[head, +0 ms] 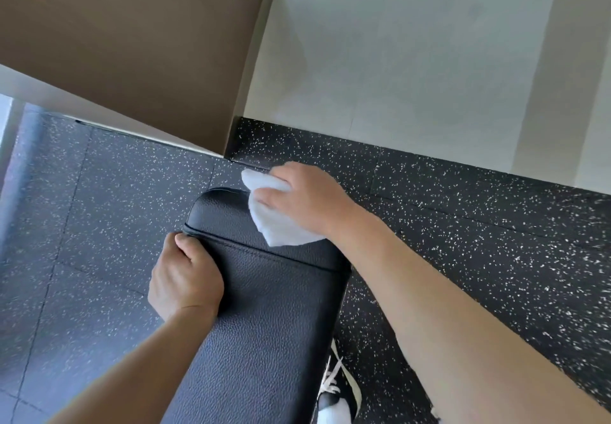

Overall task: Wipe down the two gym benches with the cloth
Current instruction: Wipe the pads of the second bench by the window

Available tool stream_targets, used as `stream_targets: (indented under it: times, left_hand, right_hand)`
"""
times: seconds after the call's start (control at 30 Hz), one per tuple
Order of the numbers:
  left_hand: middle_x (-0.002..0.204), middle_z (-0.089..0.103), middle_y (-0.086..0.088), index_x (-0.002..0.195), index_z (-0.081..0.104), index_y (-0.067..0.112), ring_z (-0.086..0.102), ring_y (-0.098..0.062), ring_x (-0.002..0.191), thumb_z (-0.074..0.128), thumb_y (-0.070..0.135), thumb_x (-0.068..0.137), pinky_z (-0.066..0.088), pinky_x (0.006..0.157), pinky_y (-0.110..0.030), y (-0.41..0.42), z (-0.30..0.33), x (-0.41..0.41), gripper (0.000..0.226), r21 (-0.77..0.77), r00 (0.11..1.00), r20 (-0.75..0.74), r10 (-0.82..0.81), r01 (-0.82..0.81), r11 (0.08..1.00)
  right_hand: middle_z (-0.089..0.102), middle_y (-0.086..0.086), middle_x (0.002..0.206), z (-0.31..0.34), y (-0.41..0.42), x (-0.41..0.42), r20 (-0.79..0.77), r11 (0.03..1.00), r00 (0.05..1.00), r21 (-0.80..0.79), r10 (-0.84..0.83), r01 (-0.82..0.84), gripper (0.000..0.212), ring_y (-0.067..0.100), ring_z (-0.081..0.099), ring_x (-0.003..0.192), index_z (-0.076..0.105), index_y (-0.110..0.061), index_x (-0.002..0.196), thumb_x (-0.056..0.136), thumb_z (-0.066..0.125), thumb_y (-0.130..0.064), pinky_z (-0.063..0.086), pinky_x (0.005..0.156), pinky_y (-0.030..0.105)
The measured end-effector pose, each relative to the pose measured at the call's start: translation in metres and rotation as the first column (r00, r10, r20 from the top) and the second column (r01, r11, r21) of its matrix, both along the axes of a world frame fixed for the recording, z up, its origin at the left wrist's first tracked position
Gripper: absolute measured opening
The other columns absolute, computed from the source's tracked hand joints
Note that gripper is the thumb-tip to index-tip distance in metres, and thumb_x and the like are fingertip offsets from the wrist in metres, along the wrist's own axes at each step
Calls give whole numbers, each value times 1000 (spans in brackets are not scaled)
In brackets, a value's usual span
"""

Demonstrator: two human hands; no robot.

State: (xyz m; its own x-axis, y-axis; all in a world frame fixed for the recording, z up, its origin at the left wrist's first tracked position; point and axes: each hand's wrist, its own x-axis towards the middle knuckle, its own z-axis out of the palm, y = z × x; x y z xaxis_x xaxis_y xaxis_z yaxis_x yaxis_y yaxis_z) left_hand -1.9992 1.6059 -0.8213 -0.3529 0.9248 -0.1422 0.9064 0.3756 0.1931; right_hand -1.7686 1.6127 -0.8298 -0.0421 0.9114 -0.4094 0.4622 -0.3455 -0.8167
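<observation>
Right hand (305,197) clamped on white cloth (274,217), fingers curled over its upper folds, palm pressing it flat against the far right corner of the black bench (264,308). Cloth bunched under the hand, one pointed end past the bench's far edge, the other lying on the pad toward the seam. Left hand (185,278) gripping the bench's left edge, thumb on top beside the piping at the seam, remaining fingers wrapped under the side and hidden. Both forearms bare, entering from the lower frame; right forearm crossing diagonally above the bench's right edge, left forearm lying along its left side.

No brand, label or writing legible on bench, cloth or shoe.

Bench pad of pebbled black vinyl, split by a stitched seam into a short rounded head section and a longer body running toward the viewer. Only one bench in view. Speckled black rubber floor (479,241) open on both sides of the pad and beyond its far end. White wall (413,59) meeting the floor just past the cloth; tan panel (132,26) jutting at the upper left, its corner near the bench's far end. Black-and-white laced shoe (337,390) on the floor just beside the bench's right edge, lower frame.
</observation>
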Motion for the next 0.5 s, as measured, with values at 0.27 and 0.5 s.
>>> stream_targets:
  times: [0.27, 0.5]
  left_hand:
    - [68, 37, 6, 87, 45, 24, 42, -33, 74, 13, 46, 97, 33, 71, -42, -1, 2, 2, 39, -22, 1000, 17, 9, -9, 1000]
    - [93, 68, -15, 88, 44, 28, 41, -30, 75, 15, 46, 98, 32, 70, -42, -1, 1, 1, 35, -2, 998, 64, 20, -20, 1000]
  right_hand:
    - [46, -10, 111, 12, -118, 20, 76, 967, 965, -37, -250, 253, 42, 15, 53, 99, 61, -23, 122, 101, 52, -58, 47, 88, 38]
    - [54, -3, 116, 17, -11, -20, 461, 994, 882, -9, 100, -108, 65, 25, 55, 106, 58, -24, 121, 93, 29, -76, 43, 88, 46]
